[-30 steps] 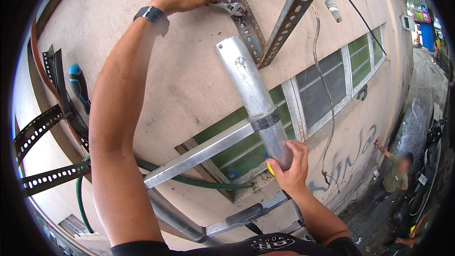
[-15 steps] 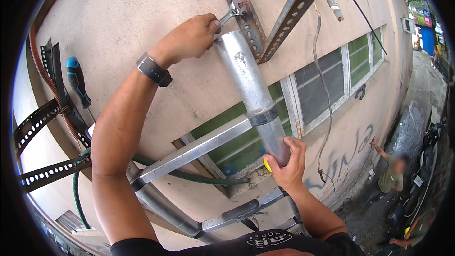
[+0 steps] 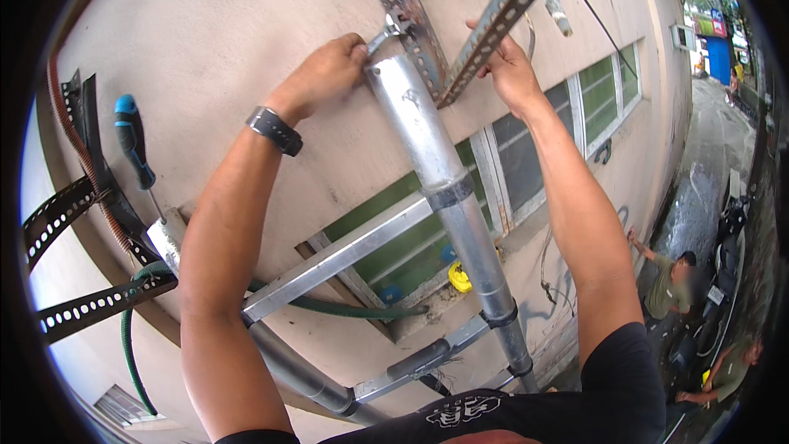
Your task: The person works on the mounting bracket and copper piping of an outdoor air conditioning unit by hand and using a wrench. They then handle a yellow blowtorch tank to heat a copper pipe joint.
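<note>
My left hand (image 3: pixel 325 74), with a dark watch on its wrist, is closed around the handle of an adjustable wrench (image 3: pixel 380 39). The wrench's jaws meet a fastener on a rusty upright slotted bar (image 3: pixel 421 41) against the wall. Higher on the right, my right hand (image 3: pixel 516 78) grips a slanting slotted angle bar (image 3: pixel 503 23), with fingers on both sides of it. Just below the wrench rises the silver right rail (image 3: pixel 423 127) of a telescopic ladder. A blue and black screwdriver (image 3: pixel 133 140) stands upright in the ladder's left rail top (image 3: pixel 164 238).
Below is a louvred window (image 3: pixel 394 259), with a yellow object (image 3: pixel 460 277) by its ledge. Black slotted brackets (image 3: pixel 90 304) and a green hose (image 3: pixel 127 353) are at left. A cable (image 3: pixel 604 0) hangs at right. People (image 3: pixel 670 288) stand far below beside motorcycles (image 3: pixel 727 247).
My right hand has left the ladder rail and moved up to the slanting angle bar. My left hand stays on the wrench, whose handle has turned slightly. The view has shifted a little.
</note>
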Available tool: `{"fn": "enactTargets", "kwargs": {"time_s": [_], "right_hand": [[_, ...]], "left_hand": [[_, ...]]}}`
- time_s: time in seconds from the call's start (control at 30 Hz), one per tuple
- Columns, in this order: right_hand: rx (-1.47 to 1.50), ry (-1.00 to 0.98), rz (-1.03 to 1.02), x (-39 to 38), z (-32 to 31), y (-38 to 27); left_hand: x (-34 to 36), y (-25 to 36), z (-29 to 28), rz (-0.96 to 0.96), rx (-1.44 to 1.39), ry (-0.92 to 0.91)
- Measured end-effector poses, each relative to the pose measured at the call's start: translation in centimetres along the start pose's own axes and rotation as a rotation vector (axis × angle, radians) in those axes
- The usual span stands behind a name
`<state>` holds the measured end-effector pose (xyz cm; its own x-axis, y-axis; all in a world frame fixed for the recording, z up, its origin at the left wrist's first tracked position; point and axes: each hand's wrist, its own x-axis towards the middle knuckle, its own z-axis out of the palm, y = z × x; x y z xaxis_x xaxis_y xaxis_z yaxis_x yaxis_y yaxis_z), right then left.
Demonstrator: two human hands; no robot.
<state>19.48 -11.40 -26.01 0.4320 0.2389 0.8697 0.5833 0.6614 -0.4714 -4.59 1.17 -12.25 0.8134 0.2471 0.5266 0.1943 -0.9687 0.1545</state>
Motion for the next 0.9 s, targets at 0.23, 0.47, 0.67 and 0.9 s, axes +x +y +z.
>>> {"fn": "enactTargets", "kwargs": {"time_s": [0.23, 0.47, 0.67, 0.9], "right_hand": [[0.032, 0.384, 0.131, -5.8, -0.2, 0.1], [-0.228, 0.208, 0.297, -26.6, 6.5, 0.5], [-0.377, 0.13, 0.157, -28.8, 6.0, 1.0], [-0.406, 0.139, 0.143, -28.9, 6.1, 0.7]], "left_hand": [[0.3, 1.4, -1.8, -0.025, 0.115, 0.08], [4.9, 1.9, -6.2, 0.21, 0.52, 0.205], [8.3, 2.5, -8.0, 0.349, 0.564, 0.137], [9.3, 3.1, -7.9, 0.305, 0.594, 0.109]]}}
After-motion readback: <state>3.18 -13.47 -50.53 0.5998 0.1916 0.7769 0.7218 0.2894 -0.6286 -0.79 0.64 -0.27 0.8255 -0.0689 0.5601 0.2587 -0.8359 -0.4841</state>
